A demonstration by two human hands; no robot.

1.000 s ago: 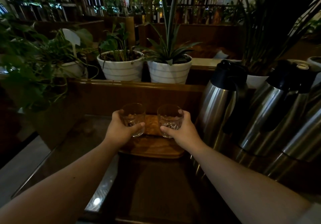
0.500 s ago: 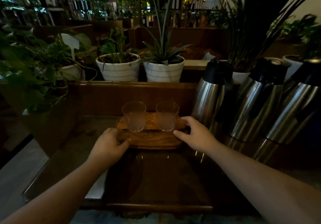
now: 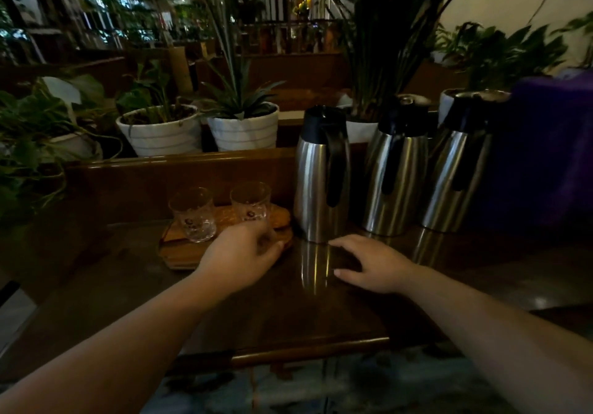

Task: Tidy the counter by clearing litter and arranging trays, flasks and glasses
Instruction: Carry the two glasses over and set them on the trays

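Observation:
Two clear glasses stand on a small wooden tray [image 3: 181, 253] at the back left of the dark counter [image 3: 288, 301]: the left glass [image 3: 192, 214] and the right glass [image 3: 250, 203]. My left hand [image 3: 240, 258] is at the tray's right front corner, with fingers and thumb curled round the foot of the right glass. My right hand [image 3: 373, 264] rests palm down on the counter with its fingers spread and nothing in it, just in front of the nearest steel flask [image 3: 316, 179]. Two more black-lidded flasks [image 3: 398, 176] [image 3: 457, 173] stand in a row to its right.
A raised wooden ledge [image 3: 179, 160] runs behind the tray, with white plant pots [image 3: 160, 132] [image 3: 245, 129] and leafy plants on it. A dark purple bulk [image 3: 545, 150] stands right of the flasks. The counter's front edge [image 3: 308, 346] is close to me.
Both hands set the glasses on the tray and let go. My left hand then shifted to the right glass's foot. My right hand left the tray for the counter before the flask. The view swung right.

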